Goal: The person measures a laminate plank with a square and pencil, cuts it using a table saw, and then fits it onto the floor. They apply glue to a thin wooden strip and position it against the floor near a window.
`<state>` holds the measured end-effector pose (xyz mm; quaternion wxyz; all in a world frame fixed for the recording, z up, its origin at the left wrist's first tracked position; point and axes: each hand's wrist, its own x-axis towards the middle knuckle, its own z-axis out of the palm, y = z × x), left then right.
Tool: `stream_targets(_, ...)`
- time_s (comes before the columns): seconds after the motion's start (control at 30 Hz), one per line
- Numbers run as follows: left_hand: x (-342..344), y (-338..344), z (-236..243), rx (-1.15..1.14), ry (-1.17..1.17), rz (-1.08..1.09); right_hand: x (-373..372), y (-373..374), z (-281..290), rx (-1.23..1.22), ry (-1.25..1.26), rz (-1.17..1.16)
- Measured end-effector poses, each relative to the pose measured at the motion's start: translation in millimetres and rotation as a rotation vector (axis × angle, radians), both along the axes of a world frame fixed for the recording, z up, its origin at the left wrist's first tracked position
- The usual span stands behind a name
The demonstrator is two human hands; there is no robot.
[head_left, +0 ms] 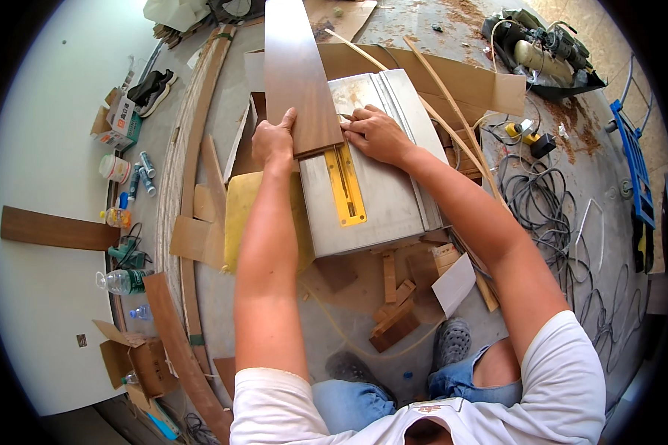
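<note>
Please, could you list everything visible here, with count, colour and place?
wooden plank: one, brown, upper centre
table saw: one, grey, centre
throat plate: one, yellow, in saw top
wood offcuts: several, brown, below centre
long boards: several, brown, left
cardboard pieces: several, brown, around saw
plastic bottles: several, mostly clear, left
shoes: pair, black, upper left
cables: several, dark, right
trolley: one, blue, right
tanked machine: one, black-beige, upper right
clogs: two, grey, bottom, worn
T-shirt: one, white, bottom
left hand: one, bare, plank's left edge
right hand: one, bare, beside plank's right edge
</note>
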<state>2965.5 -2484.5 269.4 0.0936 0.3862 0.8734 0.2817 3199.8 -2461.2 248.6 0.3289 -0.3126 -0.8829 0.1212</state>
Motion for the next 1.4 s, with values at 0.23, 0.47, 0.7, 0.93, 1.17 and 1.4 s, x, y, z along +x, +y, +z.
stream_targets(0.23, 1.3, -7.2, -1.3, 0.011, 0.014, 0.004, 2.3, -5.7, -1.6, -0.018, -0.002, 0.014)
stream_targets(0.47, 3.8, -18.0, 1.7, 0.003, -0.006, 0.001, 4.9, -16.4, -0.4, -0.018, 0.027, 0.029)
stream_targets(0.7, 7.1, -27.9, 2.8, -0.004, -0.007, -0.005, 9.2, -24.8, 1.2, -0.020, 0.014, 0.032)
stream_targets(0.93, 9.4, -39.8, 0.3, 0.003, -0.004, -0.003, 12.2, -35.7, -0.2, -0.022, -0.001, 0.024)
stream_targets(1.17, 12.7, -48.1, -2.8, 0.014, 0.018, -0.008, 18.1, -42.9, -1.5, -0.036, 0.017, 0.047)
stream_targets(1.4, 16.0, -61.4, -2.2, 0.039, 0.026, -0.017, 21.3, -52.2, -1.4, -0.039, 0.008, 0.063)
